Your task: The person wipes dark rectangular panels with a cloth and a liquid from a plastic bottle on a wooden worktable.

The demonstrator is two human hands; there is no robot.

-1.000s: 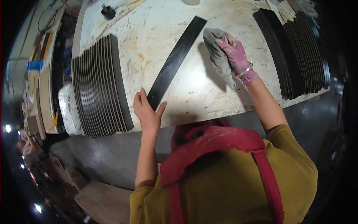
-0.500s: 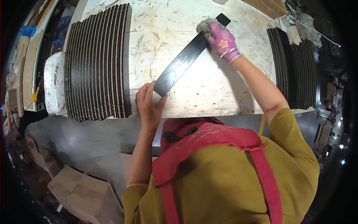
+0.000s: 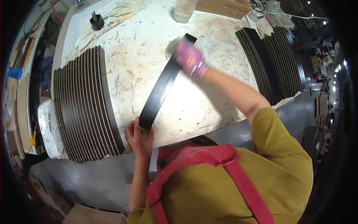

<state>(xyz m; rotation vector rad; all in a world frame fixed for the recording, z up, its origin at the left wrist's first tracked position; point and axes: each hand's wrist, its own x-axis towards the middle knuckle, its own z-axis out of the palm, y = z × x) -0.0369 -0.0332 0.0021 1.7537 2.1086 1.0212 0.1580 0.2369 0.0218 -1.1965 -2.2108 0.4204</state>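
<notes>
A long black board (image 3: pixel 159 95) lies slantwise on the stained white tabletop (image 3: pixel 212 112), its far end pointing to the upper right. At the near end my bare left hand (image 3: pixel 140 140) grips it, thumb on one edge and fingers on the other. Near the far end, my right hand (image 3: pixel 190 59) in a pink flowered glove presses a grey wad (image 3: pixel 172 49) onto the board's face. Motion smears that hand and the wad, so whether it is cloth or sponge is unclear.
Black boards stand on edge in a row (image 3: pixel 84 108) at the left; another row (image 3: pixel 266 67) stands at the right. Behind are a cloudy container (image 3: pixel 184 10), a cardboard box (image 3: pixel 225 8) and a black plug-like object (image 3: pixel 97 22). A white wrapped block (image 3: pixel 50 128) sits at the left edge.
The view has shifted and tilted, bringing more of the table's far side into sight. My right hand stays near the board's far end with the wad; my left hand still holds the near end.
</notes>
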